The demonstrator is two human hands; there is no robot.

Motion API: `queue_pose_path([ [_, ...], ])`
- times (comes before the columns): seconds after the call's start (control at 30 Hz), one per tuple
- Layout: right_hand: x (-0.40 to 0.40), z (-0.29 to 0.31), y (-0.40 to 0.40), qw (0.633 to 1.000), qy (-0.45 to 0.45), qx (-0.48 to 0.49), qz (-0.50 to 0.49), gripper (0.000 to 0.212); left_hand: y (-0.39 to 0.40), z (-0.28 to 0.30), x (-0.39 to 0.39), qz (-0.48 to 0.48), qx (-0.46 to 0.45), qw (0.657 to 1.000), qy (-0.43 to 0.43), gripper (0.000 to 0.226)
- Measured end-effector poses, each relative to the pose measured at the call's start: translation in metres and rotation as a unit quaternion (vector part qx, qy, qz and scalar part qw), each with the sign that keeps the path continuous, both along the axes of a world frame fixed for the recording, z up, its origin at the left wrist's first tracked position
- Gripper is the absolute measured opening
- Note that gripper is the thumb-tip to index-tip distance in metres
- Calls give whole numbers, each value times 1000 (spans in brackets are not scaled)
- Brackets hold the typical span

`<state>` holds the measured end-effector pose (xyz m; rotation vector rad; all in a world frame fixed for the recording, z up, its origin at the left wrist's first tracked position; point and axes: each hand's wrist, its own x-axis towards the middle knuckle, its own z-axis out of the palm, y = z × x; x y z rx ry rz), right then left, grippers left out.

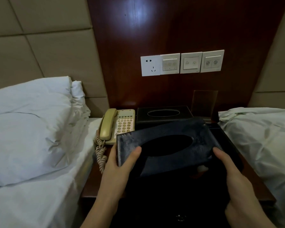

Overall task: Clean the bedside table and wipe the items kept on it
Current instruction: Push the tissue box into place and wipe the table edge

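Dusty black leatherette covers the tissue box cover point(168, 145) the person holds up over the front half of the table point(90, 183), tilted so its oval slot faces them. A pale film of dust shows along its left end and around the right of the slot. The left hand point(120, 163) grips the left end, thumb on top beside the slot and the other fingers hidden underneath. The right hand point(227, 167) holds the right end with its thumb lying along the top edge; the rest of its fingers are out of sight behind the box. A scrap of something pale peeks out under the box near the right hand, possibly a cloth, but I cannot tell.

A second black tissue box point(164, 115) sits at the back edge of the table, with a beige telephone point(117, 125) at the back left corner, its coiled cord hanging over the left edge. A clear acrylic stand point(204, 103) is at the back right corner. White-sheeted beds flank the table on both sides.

To wipe this well, I would steady the box with one hand and draw the cloth along the top from end to end, then work round the slot rim and the dusty left end, turning the box for each side.
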<state>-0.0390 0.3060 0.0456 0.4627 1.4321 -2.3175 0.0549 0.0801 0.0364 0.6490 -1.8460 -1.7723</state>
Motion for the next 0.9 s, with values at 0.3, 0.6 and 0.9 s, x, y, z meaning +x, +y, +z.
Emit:
queue_pose_path([
  [0.3, -33, -15, -1, 1000, 8, -13, -19, 99, -9, 5, -35, -13, 19, 998, 55, 70],
  [0.6, -96, 19, -25, 984, 106, 142, -12, 74, -48, 12, -106, -38, 98, 993, 50, 72],
  [0.9, -183, 29, -61, 966, 169, 177, 81, 39, -92, 36, -203, -24, 98, 993, -62, 39],
])
